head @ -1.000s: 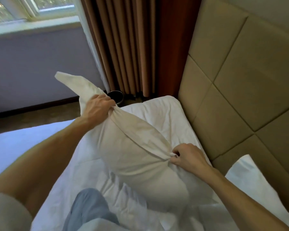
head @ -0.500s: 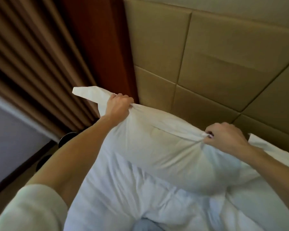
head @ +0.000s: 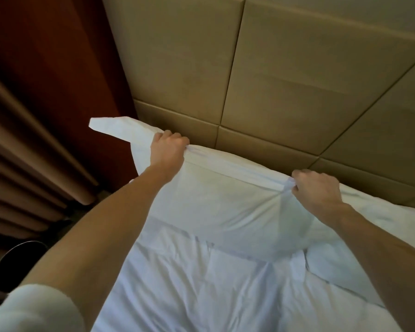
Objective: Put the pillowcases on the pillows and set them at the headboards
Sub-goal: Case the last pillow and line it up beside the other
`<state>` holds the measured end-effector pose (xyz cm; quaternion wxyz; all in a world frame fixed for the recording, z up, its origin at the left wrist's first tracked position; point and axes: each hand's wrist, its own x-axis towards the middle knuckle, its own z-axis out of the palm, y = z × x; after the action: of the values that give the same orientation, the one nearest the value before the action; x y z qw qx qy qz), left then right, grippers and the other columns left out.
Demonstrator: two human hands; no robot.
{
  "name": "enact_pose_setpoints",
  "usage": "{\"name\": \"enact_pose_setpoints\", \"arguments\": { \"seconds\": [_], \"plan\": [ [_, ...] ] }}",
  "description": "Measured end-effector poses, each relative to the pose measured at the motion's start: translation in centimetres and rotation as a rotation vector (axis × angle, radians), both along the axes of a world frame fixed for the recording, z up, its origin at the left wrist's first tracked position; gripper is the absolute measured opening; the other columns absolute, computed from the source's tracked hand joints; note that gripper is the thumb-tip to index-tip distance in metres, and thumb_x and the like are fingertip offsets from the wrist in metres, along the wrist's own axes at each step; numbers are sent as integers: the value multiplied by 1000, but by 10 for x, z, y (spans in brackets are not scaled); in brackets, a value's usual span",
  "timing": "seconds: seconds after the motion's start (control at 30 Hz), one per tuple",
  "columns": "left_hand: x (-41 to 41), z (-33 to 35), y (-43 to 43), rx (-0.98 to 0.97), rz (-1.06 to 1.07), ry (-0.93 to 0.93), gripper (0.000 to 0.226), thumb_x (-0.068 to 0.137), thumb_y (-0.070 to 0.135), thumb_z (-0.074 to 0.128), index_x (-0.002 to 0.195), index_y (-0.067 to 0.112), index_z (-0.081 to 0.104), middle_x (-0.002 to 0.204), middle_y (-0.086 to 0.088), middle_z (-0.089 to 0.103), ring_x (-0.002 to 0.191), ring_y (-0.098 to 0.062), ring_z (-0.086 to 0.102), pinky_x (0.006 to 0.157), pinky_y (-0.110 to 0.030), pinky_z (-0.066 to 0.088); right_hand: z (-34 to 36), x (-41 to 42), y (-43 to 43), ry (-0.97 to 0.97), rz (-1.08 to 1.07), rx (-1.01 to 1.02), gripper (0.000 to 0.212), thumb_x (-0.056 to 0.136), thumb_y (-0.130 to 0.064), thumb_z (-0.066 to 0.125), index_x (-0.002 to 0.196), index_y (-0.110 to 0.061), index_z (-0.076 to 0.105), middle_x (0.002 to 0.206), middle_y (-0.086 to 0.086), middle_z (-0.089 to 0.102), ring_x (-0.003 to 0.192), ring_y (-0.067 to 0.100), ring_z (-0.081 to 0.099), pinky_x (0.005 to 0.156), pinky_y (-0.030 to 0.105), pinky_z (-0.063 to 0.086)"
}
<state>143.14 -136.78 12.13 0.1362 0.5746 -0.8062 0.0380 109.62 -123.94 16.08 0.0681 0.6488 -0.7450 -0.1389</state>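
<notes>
A white pillow in its pillowcase stands on its long edge on the bed, close in front of the tan padded headboard. My left hand grips the top edge of the pillowcase near its left end, where a loose flap of cloth sticks out to the left. My right hand pinches the bunched cloth at the top edge further right. A second white pillow lies to the right, partly behind my right forearm.
The crumpled white bedding fills the foreground. Brown curtains hang at the left beside a dark red panel. A dark round object sits on the floor at the lower left, beside the bed.
Both hands have carried the pillow from the middle of the bed up to the headboard. The view has swung from the window side toward the headboard.
</notes>
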Motion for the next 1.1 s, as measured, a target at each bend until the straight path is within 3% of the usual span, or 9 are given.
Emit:
{"name": "enact_pose_setpoints", "arguments": {
  "seconds": [0.07,0.17,0.23,0.3,0.43,0.73,0.93,1.0,1.1],
  "plan": [
    [5,-7,6,25,-12,56,27,89,5,62,112,17,67,100,-5,67,90,-22,55,81,-33,45,-8,4,-4,24,-1,-37,11,90,-12,58,98,-18,57,88,0,61,82,25,64,58,29,34],
    [8,-17,20,160,-64,117,48,90,9,63,135,20,47,139,-8,50,121,-26,50,87,-39,52,-19,0,1,47,0,-126,27,80,-4,65,105,-10,62,97,12,62,86,33,61,61,36,43],
    [10,-26,33,168,-103,75,46,91,13,62,135,18,48,142,-12,45,124,-31,49,87,-44,56,-20,0,10,38,38,-148,37,79,-5,62,115,-9,58,104,15,57,90,32,57,72,42,47],
    [6,-33,48,276,-139,34,43,94,21,57,136,18,48,141,-12,44,123,-31,49,88,-46,54,-23,-3,23,-44,116,-20,48,83,-10,57,131,-14,49,116,12,53,101,29,54,82,41,47],
    [-14,-38,72,562,-139,-139,66,97,44,50,152,19,23,159,-9,20,141,-28,30,102,-44,45,-26,-14,50,-182,109,396,52,89,-25,56,139,-26,40,133,3,46,117,23,47,91,36,46],
    [-80,-19,79,600,-275,-230,44,98,44,43,134,19,51,130,-6,52,113,-26,57,91,-40,51,-5,-43,61,-203,-44,310,38,96,-32,49,134,-27,53,125,1,58,111,22,54,87,33,48],
    [-139,-12,105,679,-479,-252,46,99,45,43,139,23,50,140,-2,49,124,-24,52,101,-40,45,7,-91,94,-152,-254,239,31,95,-35,50,123,-24,54,113,0,61,99,19,56,81,33,48],
    [-159,-4,115,686,-506,-250,47,100,45,43,141,24,47,142,-2,48,126,-23,50,102,-39,44,12,-111,97,-198,-350,228,33,95,-36,49,125,-24,53,120,0,60,103,20,57,81,33,49],
    [-182,3,127,719,-530,-256,48,100,45,43,143,24,45,147,-1,46,130,-23,48,104,-37,40,15,-134,100,-331,-378,250,51,97,-38,51,145,-25,40,147,0,46,128,23,48,99,36,44]
  ]
}}
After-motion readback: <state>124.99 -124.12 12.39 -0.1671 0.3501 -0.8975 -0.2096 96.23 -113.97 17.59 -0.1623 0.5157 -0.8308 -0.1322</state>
